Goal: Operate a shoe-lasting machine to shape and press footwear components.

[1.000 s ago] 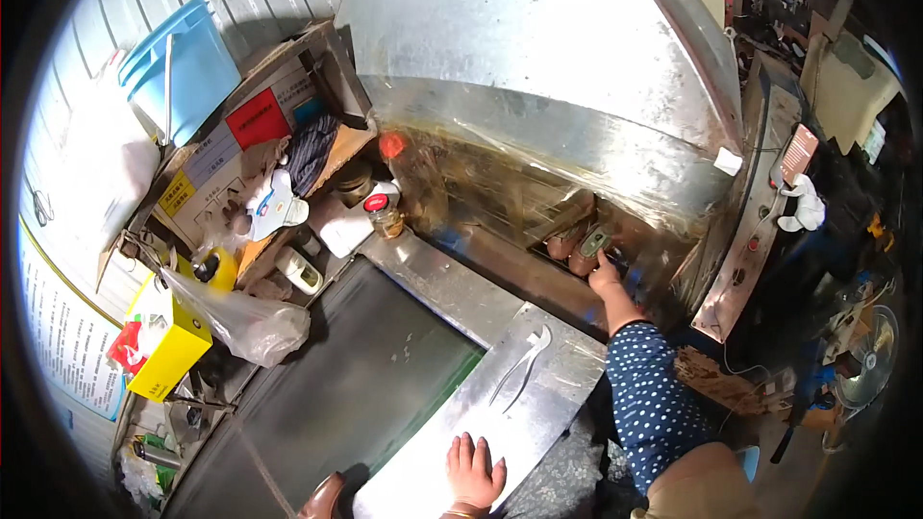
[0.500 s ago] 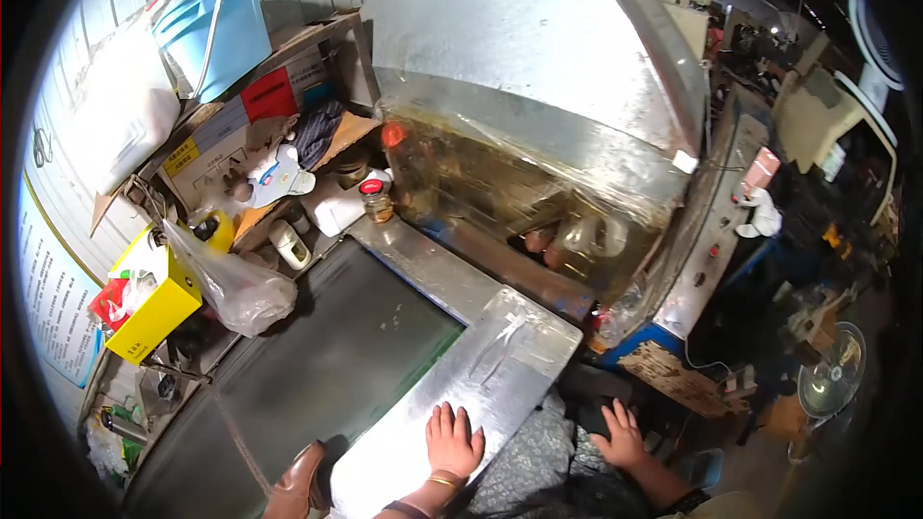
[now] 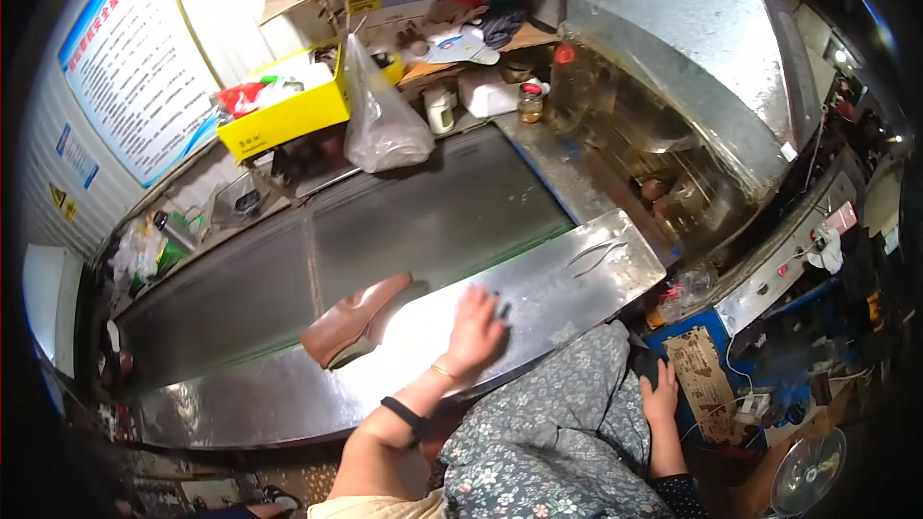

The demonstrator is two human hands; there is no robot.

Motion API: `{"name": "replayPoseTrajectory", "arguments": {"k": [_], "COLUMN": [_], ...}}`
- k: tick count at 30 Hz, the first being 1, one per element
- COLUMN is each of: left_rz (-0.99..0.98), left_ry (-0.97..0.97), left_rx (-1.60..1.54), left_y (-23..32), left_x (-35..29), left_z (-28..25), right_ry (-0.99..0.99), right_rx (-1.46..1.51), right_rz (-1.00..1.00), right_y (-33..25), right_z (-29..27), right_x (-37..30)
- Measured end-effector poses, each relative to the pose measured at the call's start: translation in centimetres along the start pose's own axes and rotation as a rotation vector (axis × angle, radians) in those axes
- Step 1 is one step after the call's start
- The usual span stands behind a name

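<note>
My left hand (image 3: 476, 329) lies on the shiny metal ledge (image 3: 548, 303), fingers stretched and a little apart, holding nothing. To its left, a brown leather shoe (image 3: 358, 319) lies across the line between the ledge and the dark belt (image 3: 433, 207). The shoe touches neither hand. My right hand (image 3: 659, 392) rests at the right of my lap, beside the floral cloth (image 3: 553, 408) over it. Its fingers are extended with nothing visible in them. A slim two-legged metal tool (image 3: 598, 256) lies toward the right end of the ledge.
Behind the belt are a yellow box (image 3: 288, 125), a hanging plastic bag (image 3: 385, 125) and a red-lidded jar (image 3: 530, 103). A large metal hood (image 3: 692, 19) stands at the back right above a plastic-covered opening. At lower right is a round fan (image 3: 810, 473).
The view has swung left, bringing the whole shoe and more of the belt into sight. My left hand stays on the ledge, and my right hand stays by my lap.
</note>
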State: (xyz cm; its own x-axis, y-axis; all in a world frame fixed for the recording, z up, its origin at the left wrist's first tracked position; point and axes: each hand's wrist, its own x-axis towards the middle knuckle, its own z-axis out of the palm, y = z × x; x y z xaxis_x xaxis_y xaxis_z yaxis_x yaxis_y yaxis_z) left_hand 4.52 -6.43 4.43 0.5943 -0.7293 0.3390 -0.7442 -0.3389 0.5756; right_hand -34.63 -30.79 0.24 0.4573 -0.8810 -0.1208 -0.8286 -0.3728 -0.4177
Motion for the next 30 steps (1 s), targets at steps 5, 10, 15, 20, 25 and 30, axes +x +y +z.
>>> {"name": "replayPoseTrajectory", "arguments": {"k": [5,10,15,20,25,30], "left_rz": [0.011,-0.065,0.307,0.691,0.545,-0.698], "left_ry": [0.023,-0.463,-0.224,-0.129,-0.119,-0.602], "left_rx": [0.757,0.855,0.450,0.160,-0.085,-1.371], "left_y": [-8.2,-5.1,7.2,15.8,15.4,16.2], "left_x": [0.5,2.2,-0.2,-3.2,-3.0,1.1], "left_z": [-12.8,-15.2,-19.4,-17.7,-8.5,6.9], "right_ry": [0.072,0.048,0.201,-0.641,0.052,0.058], "right_rx": [0.045,0.139,0.625,1.109,0.929,0.231], "right_rz": [0.020,0.038,-0.320,-0.018,-0.083,-0.623], "right_y": [1.7,1.6,-6.7,-18.0,-16.4,-14.3], "right_z": [0.4,-0.4,-3.2,-6.7,-9.9,-7.5], "right_x": [0.5,1.6,1.4,3.4,4.9,-0.7]}}
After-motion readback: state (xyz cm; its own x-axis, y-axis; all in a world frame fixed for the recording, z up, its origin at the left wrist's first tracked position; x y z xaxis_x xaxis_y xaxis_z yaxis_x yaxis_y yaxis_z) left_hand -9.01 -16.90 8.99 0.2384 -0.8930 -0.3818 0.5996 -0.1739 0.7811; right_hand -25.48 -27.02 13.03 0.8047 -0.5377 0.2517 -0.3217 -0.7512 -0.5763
